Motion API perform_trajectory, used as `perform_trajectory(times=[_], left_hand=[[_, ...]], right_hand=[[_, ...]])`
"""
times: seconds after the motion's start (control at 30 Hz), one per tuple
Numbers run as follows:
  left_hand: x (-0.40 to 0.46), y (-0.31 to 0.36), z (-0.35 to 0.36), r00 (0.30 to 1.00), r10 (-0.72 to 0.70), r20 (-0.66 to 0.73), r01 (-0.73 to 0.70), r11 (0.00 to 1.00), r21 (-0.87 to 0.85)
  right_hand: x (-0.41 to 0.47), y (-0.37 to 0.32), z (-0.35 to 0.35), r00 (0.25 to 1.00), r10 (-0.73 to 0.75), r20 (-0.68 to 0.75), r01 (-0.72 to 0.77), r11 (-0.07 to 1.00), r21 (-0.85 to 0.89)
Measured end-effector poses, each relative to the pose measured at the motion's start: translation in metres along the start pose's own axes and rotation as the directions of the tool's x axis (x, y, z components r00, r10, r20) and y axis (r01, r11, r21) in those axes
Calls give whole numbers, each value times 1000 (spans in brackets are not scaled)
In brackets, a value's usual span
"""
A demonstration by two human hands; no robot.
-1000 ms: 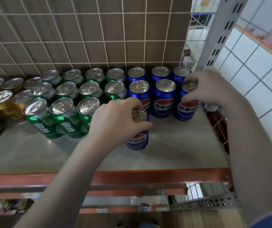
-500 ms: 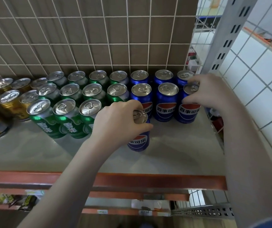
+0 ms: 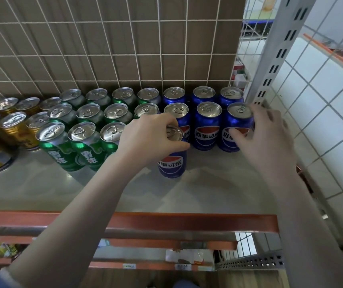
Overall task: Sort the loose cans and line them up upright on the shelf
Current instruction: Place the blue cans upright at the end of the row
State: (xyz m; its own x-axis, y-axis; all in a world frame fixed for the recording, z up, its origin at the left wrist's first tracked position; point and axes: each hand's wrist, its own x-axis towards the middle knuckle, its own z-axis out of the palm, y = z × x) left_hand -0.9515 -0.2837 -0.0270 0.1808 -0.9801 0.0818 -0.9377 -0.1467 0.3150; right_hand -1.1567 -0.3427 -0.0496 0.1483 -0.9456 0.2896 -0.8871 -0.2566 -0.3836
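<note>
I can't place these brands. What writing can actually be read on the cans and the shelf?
"百事可乐": middle blue can, second row.
"事可乐", start cut off: front blue can held by the left hand.
White script on green cans: tilted, unreadable.
Gold cans: print blurred.
Shelf-edge tags below: too small.

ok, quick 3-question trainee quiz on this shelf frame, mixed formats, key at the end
1. True or false: the left hand grips the front blue can from above, by its top rim.
2. Multiple choice: the right hand is at which can? A) a gold can B) a green can C) the rightmost blue can of the middle row
3. Fill in: left to right on the shelf, the can colours run gold, ____, blue.

Key: 1 true; 2 C; 3 green
</note>
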Motion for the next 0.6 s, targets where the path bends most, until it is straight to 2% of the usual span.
perform_trajectory(times=[0.13,0.27,0.4,0.6], left_hand=[[8,1,3,1000,5,4,-5,1000,15],[16,5,3,1000,-9,-15,9,998,66],[19,11,5,999,-25,-20,27,995,91],[15,13,8,999,-25,-41,31,989,145]], right_hand=[[-40,2,20,997,-83,11,83,997,-6],[-63,5,46,988,-63,140,65,998,-10],[-68,8,60,964,-38,264,67,993,-102],[-70,12,78,983,-36,182,65,986,-155]])
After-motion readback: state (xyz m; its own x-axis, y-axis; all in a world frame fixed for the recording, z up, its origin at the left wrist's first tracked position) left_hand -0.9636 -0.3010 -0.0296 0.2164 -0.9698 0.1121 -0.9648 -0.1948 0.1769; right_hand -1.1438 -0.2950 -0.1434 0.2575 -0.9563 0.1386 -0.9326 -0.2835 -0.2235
